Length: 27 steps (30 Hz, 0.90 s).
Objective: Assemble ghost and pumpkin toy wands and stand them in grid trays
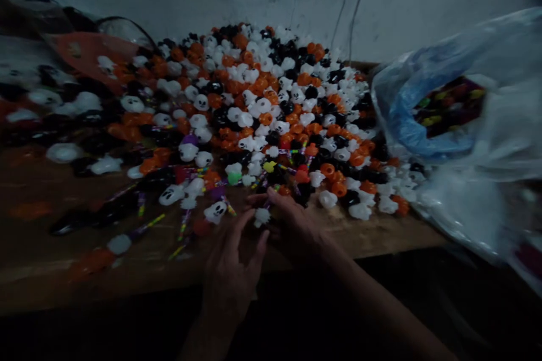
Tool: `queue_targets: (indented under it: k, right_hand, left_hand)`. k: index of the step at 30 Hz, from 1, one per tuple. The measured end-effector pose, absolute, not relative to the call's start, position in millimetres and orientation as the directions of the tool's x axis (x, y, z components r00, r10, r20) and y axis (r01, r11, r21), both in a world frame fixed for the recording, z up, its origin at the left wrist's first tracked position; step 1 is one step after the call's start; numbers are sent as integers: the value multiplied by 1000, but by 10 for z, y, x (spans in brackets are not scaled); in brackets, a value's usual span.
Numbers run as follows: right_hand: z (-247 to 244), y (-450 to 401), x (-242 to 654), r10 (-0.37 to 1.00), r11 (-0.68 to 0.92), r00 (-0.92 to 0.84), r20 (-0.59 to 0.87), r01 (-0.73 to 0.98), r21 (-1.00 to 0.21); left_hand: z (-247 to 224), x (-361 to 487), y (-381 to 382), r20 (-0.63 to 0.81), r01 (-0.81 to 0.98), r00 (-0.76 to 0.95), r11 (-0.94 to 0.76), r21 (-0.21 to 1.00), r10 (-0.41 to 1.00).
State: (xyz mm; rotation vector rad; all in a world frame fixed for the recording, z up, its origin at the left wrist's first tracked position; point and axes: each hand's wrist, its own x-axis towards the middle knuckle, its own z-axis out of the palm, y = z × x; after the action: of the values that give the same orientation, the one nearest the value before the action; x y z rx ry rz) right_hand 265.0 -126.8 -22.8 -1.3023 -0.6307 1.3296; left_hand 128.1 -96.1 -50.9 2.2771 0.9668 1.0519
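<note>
My left hand (235, 254) is near the table's front edge, its thumb and fingers apart and nothing seen between them. My right hand (294, 223) is closed on a thin, multicoloured stick with a whitish spiky top (262, 216); this top hangs between my two hands. Beyond them lies a big heap of small white, orange and black plastic figures (258, 107). A white ghost head with a black face (215, 212) lies left of my hands. More patterned sticks with coloured tops (184, 223) are scattered around it.
On the right stands a clear and blue plastic bag (429, 144) with dark and yellow pieces inside. An orange bag or sheet (87, 56) is at the back left. The brown tabletop (381, 237) ends in front of me, and a wall (330, 5) rises behind the heap.
</note>
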Motion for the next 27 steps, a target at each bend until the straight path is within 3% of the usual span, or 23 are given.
queue_targets:
  k: [4, 8, 12, 16, 21, 25, 27]
  right_hand:
    - [-217, -1321, 2708, 968, -139, 153, -201, -345, -928]
    - [-251, -1424, 2830, 933, -138, 266, -244, -362, -922]
    - [-227, -1610, 2987, 943, -128, 241, -228, -369, -921]
    - [-110, -1849, 3114, 929, -110, 361, -81, 59, -992]
    - [-16, -1933, 3240, 925, -80, 353, 141, 542, -836]
    - [23, -1853, 3228, 925, 43, 274, 265, 615, -788]
    - [3, -1844, 3146, 950, 101, 179, 256, 599, -795]
  left_hand:
    - [-497, 1410, -931, 357, 357, 482, -551, 754, 800]
    - [-452, 1393, -889, 37, 254, 534, -202, 946, 845]
    - [-412, 1294, -865, -114, 235, 576, -30, 971, 810]
    - [-429, 1234, -870, -72, 329, 559, -142, 934, 826]
    - [-460, 1233, -939, 0, 437, 623, -348, 829, 783]
    - [-362, 1247, -970, 11, 455, 687, -442, 773, 726]
    - [-326, 1243, -970, 55, 415, 717, -490, 766, 694]
